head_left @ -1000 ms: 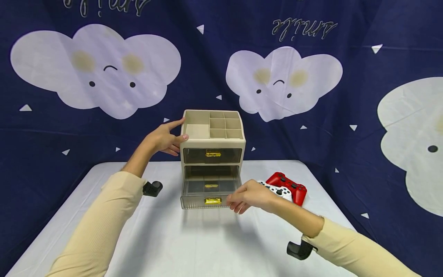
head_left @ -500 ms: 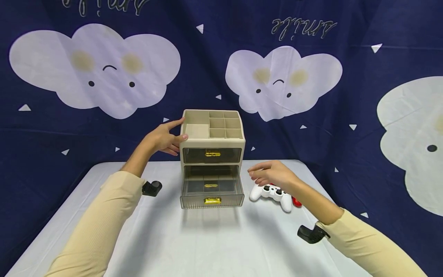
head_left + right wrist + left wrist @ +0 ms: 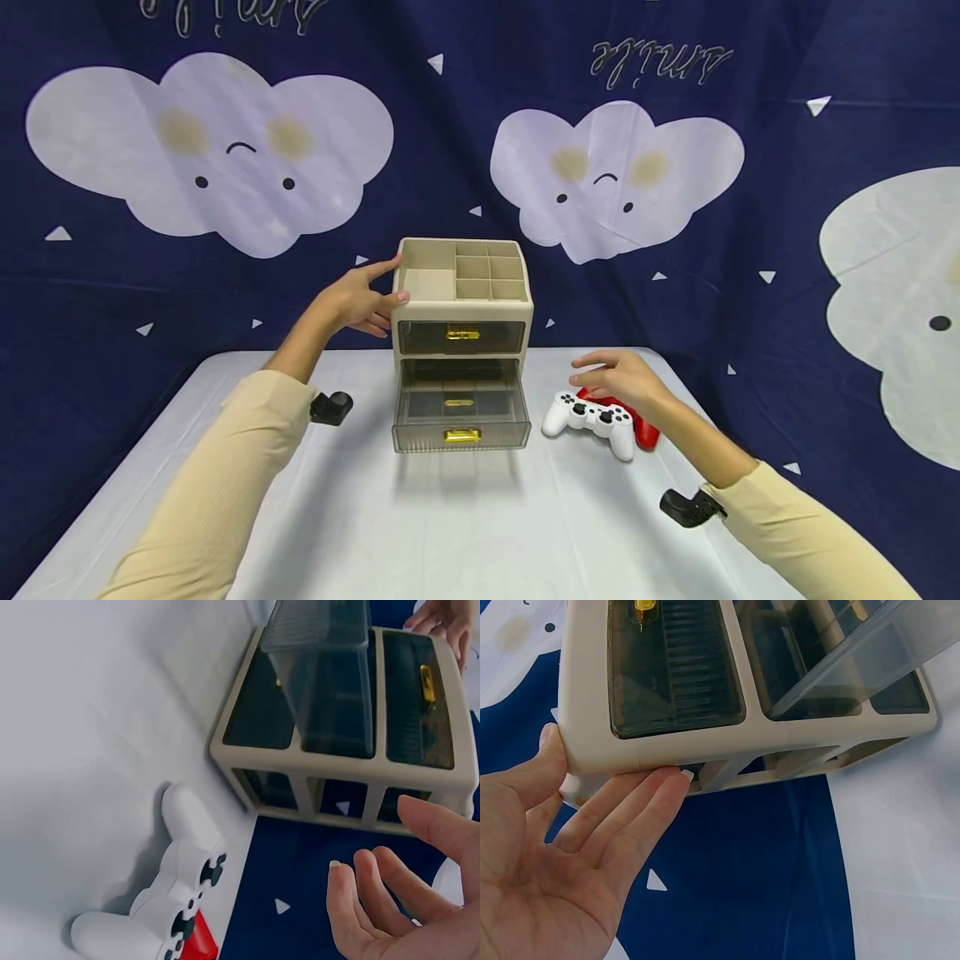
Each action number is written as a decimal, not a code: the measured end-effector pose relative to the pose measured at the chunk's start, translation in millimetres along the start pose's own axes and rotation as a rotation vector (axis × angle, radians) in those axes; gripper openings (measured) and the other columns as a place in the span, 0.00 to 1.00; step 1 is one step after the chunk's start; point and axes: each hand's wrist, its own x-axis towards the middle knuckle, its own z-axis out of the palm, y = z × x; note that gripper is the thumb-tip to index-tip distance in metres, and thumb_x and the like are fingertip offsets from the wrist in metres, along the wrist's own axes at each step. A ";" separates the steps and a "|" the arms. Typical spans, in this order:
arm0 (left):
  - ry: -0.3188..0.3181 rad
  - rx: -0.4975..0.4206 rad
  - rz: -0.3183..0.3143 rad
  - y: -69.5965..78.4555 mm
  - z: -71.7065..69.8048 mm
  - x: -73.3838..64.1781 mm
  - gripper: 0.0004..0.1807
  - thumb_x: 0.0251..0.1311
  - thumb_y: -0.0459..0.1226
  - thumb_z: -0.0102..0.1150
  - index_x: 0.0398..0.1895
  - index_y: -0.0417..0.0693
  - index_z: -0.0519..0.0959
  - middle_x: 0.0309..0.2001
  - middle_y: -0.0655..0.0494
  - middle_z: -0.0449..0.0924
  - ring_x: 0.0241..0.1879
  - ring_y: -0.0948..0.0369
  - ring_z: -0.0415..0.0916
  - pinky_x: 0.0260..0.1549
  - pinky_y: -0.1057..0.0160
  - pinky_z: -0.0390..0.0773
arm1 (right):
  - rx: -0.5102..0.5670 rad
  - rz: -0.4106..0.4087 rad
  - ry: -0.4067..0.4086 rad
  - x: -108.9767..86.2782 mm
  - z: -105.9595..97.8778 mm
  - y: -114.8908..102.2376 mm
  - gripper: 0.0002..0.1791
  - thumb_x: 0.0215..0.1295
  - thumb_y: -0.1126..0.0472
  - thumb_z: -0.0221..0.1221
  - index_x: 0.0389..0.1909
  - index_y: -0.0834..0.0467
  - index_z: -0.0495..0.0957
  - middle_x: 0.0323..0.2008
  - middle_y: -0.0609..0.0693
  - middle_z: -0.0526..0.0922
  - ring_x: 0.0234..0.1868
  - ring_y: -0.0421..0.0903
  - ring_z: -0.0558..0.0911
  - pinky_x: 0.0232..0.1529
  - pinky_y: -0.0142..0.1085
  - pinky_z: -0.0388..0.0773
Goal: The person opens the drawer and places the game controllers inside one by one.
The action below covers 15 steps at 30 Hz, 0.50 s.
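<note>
A cream desktop drawer organizer [image 3: 463, 311] stands at the middle of the table's far side. Its middle drawer [image 3: 491, 437], clear grey with a gold handle, is pulled out. My left hand [image 3: 351, 300] rests against the organizer's upper left side, fingers fairly straight along the side and thumb at the top front corner. Right of the organizer, a white game controller [image 3: 588, 417] lies partly over a red game controller [image 3: 647, 433]. Over the far edge of these controllers hovers my right hand [image 3: 622, 379], fingers loosely extended and nothing in them; the right wrist view shows it apart from the organizer.
The organizer's top has one large compartment [image 3: 427, 283] and several small ones. Above the pulled-out drawer sits a closed dark drawer [image 3: 427, 337]; another lies below it. A white cloth covers the table [image 3: 450, 542]. Behind hangs a navy curtain [image 3: 450, 125] with clouds.
My right hand has left the drawer's front right corner and moved right and back, over the controllers. The drawer stays out. My left hand keeps its place on the organizer.
</note>
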 end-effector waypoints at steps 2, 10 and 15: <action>0.000 -0.003 -0.002 -0.3 0.1 -0.2 0.43 0.74 0.44 0.56 0.83 0.71 0.43 0.56 0.28 0.80 0.49 0.41 0.86 0.50 0.48 0.86 | -0.008 0.001 0.011 0.6 -2.0 4.3 0.29 0.60 0.55 0.71 0.61 0.62 0.79 0.50 0.55 0.88 0.41 0.44 0.87 0.53 0.41 0.86; -0.005 -0.020 0.000 -0.9 0.1 1.1 0.42 0.75 0.43 0.55 0.83 0.69 0.43 0.56 0.27 0.80 0.49 0.41 0.86 0.50 0.47 0.86 | -0.061 0.005 0.067 1.8 -8.5 20.9 0.30 0.60 0.53 0.72 0.61 0.62 0.80 0.48 0.54 0.89 0.43 0.44 0.85 0.53 0.42 0.85; -0.006 -0.016 0.001 -1.1 -0.7 1.2 0.42 0.75 0.43 0.55 0.83 0.69 0.43 0.56 0.27 0.80 0.49 0.41 0.86 0.50 0.48 0.86 | -0.131 0.064 0.111 2.2 -11.5 32.2 0.32 0.58 0.49 0.73 0.61 0.58 0.81 0.59 0.59 0.83 0.47 0.50 0.85 0.55 0.44 0.83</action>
